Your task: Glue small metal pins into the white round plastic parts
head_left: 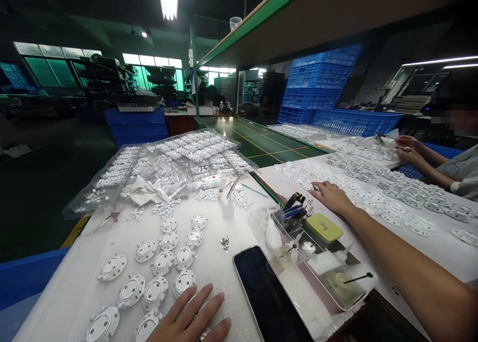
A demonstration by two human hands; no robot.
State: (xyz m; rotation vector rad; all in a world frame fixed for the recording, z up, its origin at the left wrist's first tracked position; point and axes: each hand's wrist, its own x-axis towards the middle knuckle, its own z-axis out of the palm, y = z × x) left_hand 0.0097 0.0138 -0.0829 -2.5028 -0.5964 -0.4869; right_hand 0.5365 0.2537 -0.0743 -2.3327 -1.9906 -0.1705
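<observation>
My left hand [194, 314] lies palm down with its fingers spread at the near edge of the white table, partly over white round discs. Nearest its fingertips is a white disc [184, 282] with dark dots and small knobs round its rim; several more stand in loose rows. My right hand [330, 196] reaches across to the other table, its fingers slightly apart among flat white perforated discs [351, 182]. Whether its fingertips touch one is hard to see. A small pile of shiny bits [224, 243] lies beside the rows.
A phone [272, 297] and a divided tray [324, 309] with bottles, tools and a yellow-green tin [324, 227] stand between my arms. Clear trays of white parts [197, 145] are stacked at the back. Another person's hands [409, 150] work at far right. A shelf [261, 13] hangs overhead.
</observation>
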